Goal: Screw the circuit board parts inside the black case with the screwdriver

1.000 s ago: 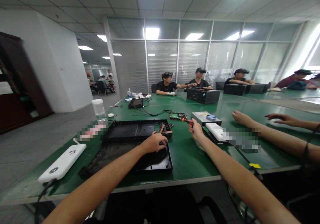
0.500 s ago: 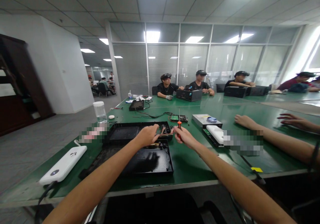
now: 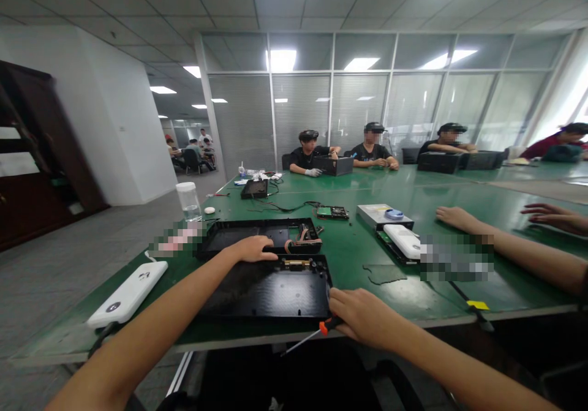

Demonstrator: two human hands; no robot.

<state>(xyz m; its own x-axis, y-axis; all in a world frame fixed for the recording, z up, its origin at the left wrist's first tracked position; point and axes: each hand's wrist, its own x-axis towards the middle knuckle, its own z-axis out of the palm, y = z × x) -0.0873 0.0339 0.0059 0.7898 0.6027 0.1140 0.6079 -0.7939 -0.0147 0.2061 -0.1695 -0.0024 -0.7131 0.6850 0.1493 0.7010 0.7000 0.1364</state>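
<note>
Two black plastic case halves lie on the green table [image 3: 358, 288]. The near case half [image 3: 271, 291] sits by the front edge, the far case half [image 3: 257, 234] just behind it with loose wires at its right end. My left hand [image 3: 250, 248] rests fingers flat on the seam between them. Down at the table's front edge, my right hand [image 3: 362, 316] is closed around an orange-handled screwdriver [image 3: 307, 336], whose shaft points left and down past the edge, beside the near half's right corner.
A white power bank [image 3: 128, 285] with a cable lies at the left. A clear jar [image 3: 188, 201], a green circuit board [image 3: 333, 212], a grey drive [image 3: 383, 216] and a white box [image 3: 404, 241] stand farther back. Another person's forearms [image 3: 505, 245] stretch in from the right. People sit across the table.
My right hand has pulled the screwdriver back from beside the far case half to the table's front edge. My left hand has dropped flat onto the cases. The view shifted slightly.
</note>
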